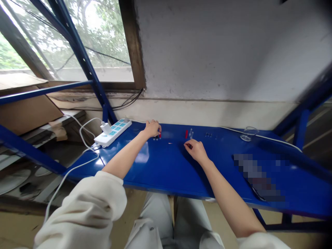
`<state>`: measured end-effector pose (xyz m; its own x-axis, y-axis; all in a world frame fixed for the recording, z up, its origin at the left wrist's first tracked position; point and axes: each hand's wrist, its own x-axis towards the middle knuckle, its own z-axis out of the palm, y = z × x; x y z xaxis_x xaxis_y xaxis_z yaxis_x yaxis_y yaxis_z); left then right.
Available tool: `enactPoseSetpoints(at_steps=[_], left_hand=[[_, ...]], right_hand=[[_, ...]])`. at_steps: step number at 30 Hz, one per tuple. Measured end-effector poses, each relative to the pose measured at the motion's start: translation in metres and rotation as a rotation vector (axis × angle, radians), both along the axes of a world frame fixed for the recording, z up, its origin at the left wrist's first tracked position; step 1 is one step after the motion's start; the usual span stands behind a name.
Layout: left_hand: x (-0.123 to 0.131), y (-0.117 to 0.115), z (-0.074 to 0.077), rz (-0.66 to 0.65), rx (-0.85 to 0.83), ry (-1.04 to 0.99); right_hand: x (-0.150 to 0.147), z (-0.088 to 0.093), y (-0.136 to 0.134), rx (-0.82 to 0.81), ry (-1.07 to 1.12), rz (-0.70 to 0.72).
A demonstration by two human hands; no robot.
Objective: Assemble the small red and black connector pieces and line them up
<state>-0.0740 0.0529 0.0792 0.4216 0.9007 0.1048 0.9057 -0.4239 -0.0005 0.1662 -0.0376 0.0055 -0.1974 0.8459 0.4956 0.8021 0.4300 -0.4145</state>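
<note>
At the back of the blue table [166, 169], my left hand [152, 128] reaches down with its fingers curled over a small group of black and red pieces [157, 137] with clear ends. What its fingertips grip is hidden. My right hand [196, 150] hovers low near the middle, thumb and fingers pinched together; anything in the pinch is too small to name. Just beyond it are a small red piece [186, 134] and clear tube-like pieces [191, 133]. A tiny pale strip [170, 143] lies between my hands.
Several tiny clear parts [208, 135] lie right of the tubes. A white power strip [113, 132] with a plug and cables stands at the left. A clear round object [245, 137] sits by a white cable at the back right. A blurred-out flat item [259, 178] lies at the right.
</note>
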Motion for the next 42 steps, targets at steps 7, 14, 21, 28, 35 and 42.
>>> enactPoseSetpoints(at_steps=[7, 14, 21, 28, 35, 42], left_hand=[[0.001, 0.000, 0.001, -0.005, -0.002, -0.011], [0.003, -0.005, 0.004, -0.023, 0.002, 0.011], [0.004, -0.005, 0.003, 0.000, -0.037, 0.021], [0.017, -0.023, 0.014, -0.065, 0.127, -0.142], [0.071, -0.052, -0.022, -0.414, 0.061, -0.264], [0.102, -0.046, -0.064, -0.213, -0.017, -0.221]], right_hand=[[0.001, 0.000, 0.000, 0.006, 0.001, -0.013], [0.000, 0.002, -0.001, -0.018, 0.002, -0.020], [0.002, 0.003, -0.001, -0.067, -0.016, -0.061], [0.008, -0.002, 0.000, -0.138, -0.144, -0.267], [0.007, -0.010, 0.002, -0.225, -0.185, -0.348], [0.002, -0.016, 0.005, -0.348, -0.195, -0.328]])
